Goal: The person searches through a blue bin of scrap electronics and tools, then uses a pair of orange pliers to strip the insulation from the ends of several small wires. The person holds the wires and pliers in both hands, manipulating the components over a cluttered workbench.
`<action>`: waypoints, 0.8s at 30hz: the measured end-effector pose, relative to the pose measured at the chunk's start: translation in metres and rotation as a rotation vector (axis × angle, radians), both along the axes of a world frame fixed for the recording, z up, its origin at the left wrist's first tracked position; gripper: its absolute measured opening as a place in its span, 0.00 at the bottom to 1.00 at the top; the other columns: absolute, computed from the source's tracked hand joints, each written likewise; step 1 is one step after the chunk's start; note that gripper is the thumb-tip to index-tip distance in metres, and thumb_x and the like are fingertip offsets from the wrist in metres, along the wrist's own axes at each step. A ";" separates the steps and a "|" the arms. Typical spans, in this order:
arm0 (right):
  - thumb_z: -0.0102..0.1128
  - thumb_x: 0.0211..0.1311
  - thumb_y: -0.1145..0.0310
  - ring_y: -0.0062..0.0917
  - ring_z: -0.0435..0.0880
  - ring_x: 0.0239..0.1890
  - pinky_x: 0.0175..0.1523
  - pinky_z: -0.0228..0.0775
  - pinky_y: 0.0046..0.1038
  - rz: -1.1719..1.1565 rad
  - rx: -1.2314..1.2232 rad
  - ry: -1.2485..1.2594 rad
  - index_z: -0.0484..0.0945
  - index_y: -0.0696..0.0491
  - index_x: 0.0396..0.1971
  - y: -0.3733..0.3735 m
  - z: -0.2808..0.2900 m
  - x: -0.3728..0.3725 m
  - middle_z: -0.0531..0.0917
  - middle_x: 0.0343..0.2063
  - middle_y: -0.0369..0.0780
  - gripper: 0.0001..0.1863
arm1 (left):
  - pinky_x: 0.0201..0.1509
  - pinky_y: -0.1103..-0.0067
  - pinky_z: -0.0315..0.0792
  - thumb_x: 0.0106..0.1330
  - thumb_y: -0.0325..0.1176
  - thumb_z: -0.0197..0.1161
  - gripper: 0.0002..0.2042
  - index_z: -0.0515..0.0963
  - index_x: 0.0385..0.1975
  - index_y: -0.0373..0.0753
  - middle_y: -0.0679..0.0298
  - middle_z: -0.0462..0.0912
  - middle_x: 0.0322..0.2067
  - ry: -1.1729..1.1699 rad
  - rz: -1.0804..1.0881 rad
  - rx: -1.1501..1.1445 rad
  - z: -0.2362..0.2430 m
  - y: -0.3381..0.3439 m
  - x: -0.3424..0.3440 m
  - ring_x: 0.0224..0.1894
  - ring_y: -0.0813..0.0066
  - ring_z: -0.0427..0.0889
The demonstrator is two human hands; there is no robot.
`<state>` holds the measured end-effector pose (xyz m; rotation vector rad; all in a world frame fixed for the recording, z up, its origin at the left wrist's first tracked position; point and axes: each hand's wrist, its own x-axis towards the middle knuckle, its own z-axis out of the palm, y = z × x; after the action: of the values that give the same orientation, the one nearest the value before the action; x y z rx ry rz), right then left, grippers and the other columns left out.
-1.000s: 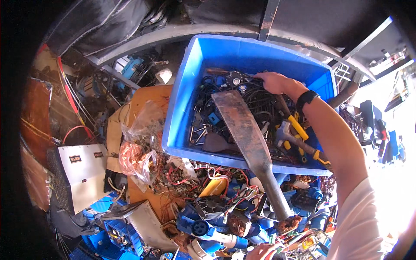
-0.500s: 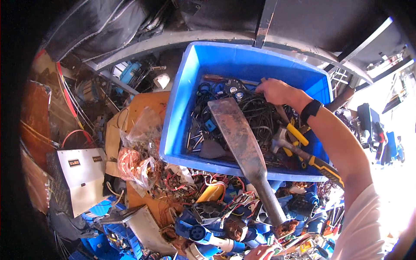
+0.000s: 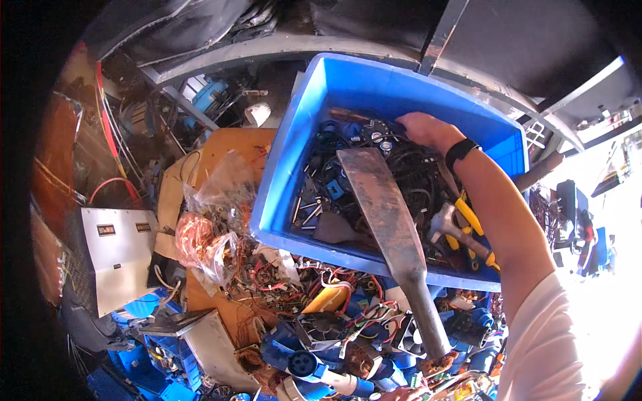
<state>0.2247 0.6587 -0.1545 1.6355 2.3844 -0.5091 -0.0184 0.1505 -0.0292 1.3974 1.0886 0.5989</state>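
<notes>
My right hand reaches into a blue plastic bin, curled down over a tangle of black cables near the far wall; its fingertips are hidden, and so is whatever they hold. In front of it, a rusty flat steel blade with a tubular shank leans over the near rim. A hammer and yellow-handled tools lie in the bin under my right forearm. Only a sliver of my left hand shows at the lower edge, beside the scrap heap; its fingers are mostly cut off.
Below the bin spreads a heap of wires, blue plastic housings and fans. To the left are a plastic bag with copper wire and a silvery metal case. A metal frame bar runs behind the bin.
My right hand stays at the far side of the bin, its fingers now turned further down and out of sight. The view has shifted slightly. My left hand has sunk lower at the edge.
</notes>
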 end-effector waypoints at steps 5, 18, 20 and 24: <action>0.56 0.48 0.77 0.44 0.80 0.49 0.54 0.72 0.41 0.014 0.034 -0.145 0.81 0.55 0.44 0.008 -0.006 -0.016 0.83 0.42 0.50 0.19 | 0.42 0.71 0.74 0.63 0.24 0.60 0.12 0.79 0.45 0.42 0.61 0.82 0.40 -0.010 0.007 -0.016 -0.005 -0.003 -0.002 0.40 0.62 0.81; 0.53 0.55 0.72 0.44 0.84 0.42 0.49 0.76 0.42 -0.080 0.335 -0.186 0.84 0.56 0.32 -0.001 -0.003 -0.020 0.84 0.35 0.51 0.11 | 0.43 0.69 0.73 0.63 0.25 0.60 0.12 0.79 0.46 0.42 0.60 0.82 0.39 -0.039 0.001 -0.046 -0.016 -0.008 -0.006 0.41 0.61 0.80; 0.53 0.56 0.72 0.44 0.84 0.41 0.48 0.76 0.42 -0.077 0.376 -0.176 0.84 0.54 0.31 -0.008 0.001 -0.024 0.84 0.34 0.50 0.10 | 0.43 0.69 0.73 0.63 0.25 0.60 0.12 0.79 0.46 0.42 0.60 0.82 0.39 -0.039 0.006 -0.051 -0.017 -0.010 -0.004 0.41 0.61 0.80; 0.59 0.55 0.70 0.46 0.83 0.37 0.43 0.75 0.44 -0.148 0.429 -0.082 0.82 0.52 0.33 -0.016 0.015 -0.012 0.83 0.30 0.50 0.07 | 0.43 0.69 0.73 0.63 0.26 0.60 0.12 0.79 0.46 0.42 0.60 0.82 0.39 -0.049 -0.005 -0.058 -0.016 -0.013 -0.003 0.41 0.61 0.80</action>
<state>0.2122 0.6425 -0.1390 1.9684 2.4416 0.0586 -0.0215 0.1373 -0.0448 1.3287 1.0554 0.5906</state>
